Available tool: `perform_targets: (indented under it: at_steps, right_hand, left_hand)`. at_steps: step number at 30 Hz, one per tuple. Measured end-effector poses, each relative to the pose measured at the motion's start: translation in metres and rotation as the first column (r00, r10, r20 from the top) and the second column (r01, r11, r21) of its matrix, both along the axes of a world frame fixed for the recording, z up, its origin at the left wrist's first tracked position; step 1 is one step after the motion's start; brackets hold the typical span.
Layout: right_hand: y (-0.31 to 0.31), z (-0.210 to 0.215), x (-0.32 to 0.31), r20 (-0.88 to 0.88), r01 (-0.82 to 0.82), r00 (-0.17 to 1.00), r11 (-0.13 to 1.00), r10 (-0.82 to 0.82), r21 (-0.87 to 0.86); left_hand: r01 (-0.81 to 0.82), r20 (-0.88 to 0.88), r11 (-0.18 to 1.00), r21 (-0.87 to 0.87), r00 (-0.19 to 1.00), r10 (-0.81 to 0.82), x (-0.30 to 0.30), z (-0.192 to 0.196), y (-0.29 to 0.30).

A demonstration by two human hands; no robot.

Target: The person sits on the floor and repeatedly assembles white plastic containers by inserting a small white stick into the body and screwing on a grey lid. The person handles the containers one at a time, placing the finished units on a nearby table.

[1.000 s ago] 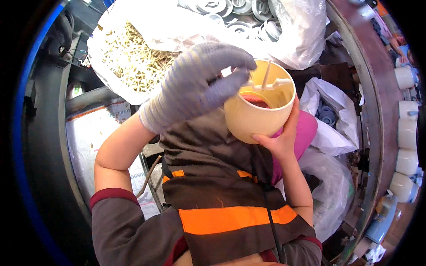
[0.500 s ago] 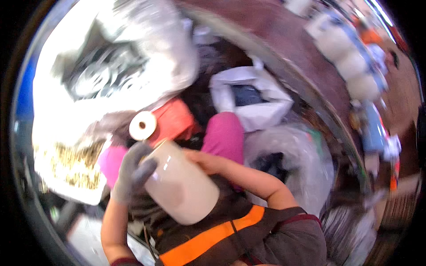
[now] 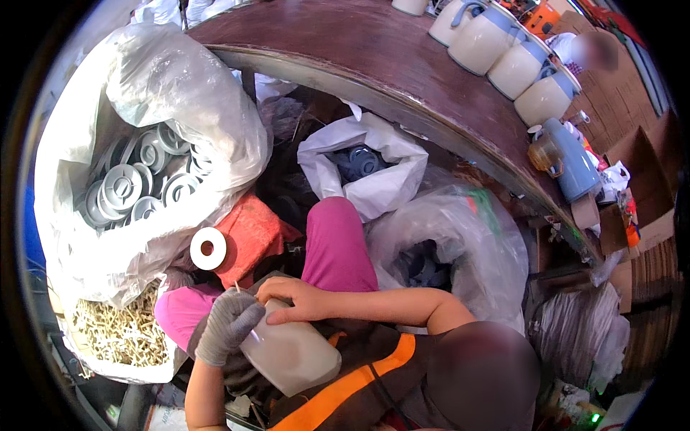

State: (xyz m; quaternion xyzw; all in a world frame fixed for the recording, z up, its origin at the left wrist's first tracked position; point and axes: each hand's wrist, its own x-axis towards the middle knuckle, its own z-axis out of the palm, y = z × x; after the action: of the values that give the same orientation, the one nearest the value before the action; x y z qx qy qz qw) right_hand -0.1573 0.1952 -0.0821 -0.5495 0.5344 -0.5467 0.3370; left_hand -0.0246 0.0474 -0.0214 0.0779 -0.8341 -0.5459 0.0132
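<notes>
A cream, smooth jug body (image 3: 298,359) lies tilted across my lap, its upper end under my hands. My left hand (image 3: 230,329), in a grey knitted glove, is closed round the side of that end. My bare right hand (image 3: 293,300) grips the upper end from above, fingers bent over the edge, thumb along the wall. The jug's mouth is hidden behind my fingers. Just beyond, a white roll with a round hole (image 3: 195,250) stands by a red cloth bundle (image 3: 248,233).
At left stands a large plastic bag (image 3: 208,79) of grey round lids, above a sack of small beige pieces (image 3: 118,334). Ahead are a white sack (image 3: 399,169) and a clear bag (image 3: 481,251) with blue-grey parts. A dark red table (image 3: 323,36) bears cream-and-blue jugs (image 3: 481,47).
My right hand has come up over the jug body's upper end, and the jug has shifted slightly lower in my lap. The view has turned and is sharper.
</notes>
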Motion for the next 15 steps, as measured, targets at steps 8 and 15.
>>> perform_targets:
  at_steps: [8,15]
  right_hand:
    - [0.032,0.01,-0.023,-0.068,0.042,0.997,0.997,-0.047,-0.067]
    - [0.002,0.014,-0.002,-0.203,0.13,0.972,0.99,-0.117,0.052]
  left_hand:
    - [-0.751,-0.26,0.556,-0.356,0.651,0.714,0.129,-0.043,-0.143]
    - [-0.234,-0.086,0.018,-0.972,0.425,0.901,0.126,-0.003,-0.139]
